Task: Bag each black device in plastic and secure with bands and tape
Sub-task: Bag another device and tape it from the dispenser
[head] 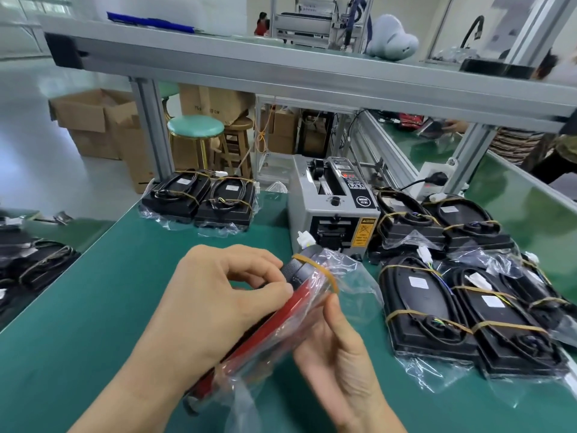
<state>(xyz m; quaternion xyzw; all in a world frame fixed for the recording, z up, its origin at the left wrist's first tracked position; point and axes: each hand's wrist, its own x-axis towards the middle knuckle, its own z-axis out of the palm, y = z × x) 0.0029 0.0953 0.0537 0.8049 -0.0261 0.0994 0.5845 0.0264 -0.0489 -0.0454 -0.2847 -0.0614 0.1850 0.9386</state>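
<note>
I hold a black device with a red face (281, 320) on edge above the green table, inside a clear plastic bag (346, 276). A tan rubber band (321, 270) wraps its far end. My left hand (218, 301) grips the device from the top, fingertips pinching near the band. My right hand (337, 354) supports it from underneath, thumb against the bag. A white connector (304, 239) sticks out at the far end.
A grey tape dispenser (331, 207) stands behind the hands. Several bagged, banded devices lie at the right (468, 310), two at the back left (199, 198), more at the left edge (34, 264). An aluminium frame shelf (281, 76) spans overhead. A person sits at the far right.
</note>
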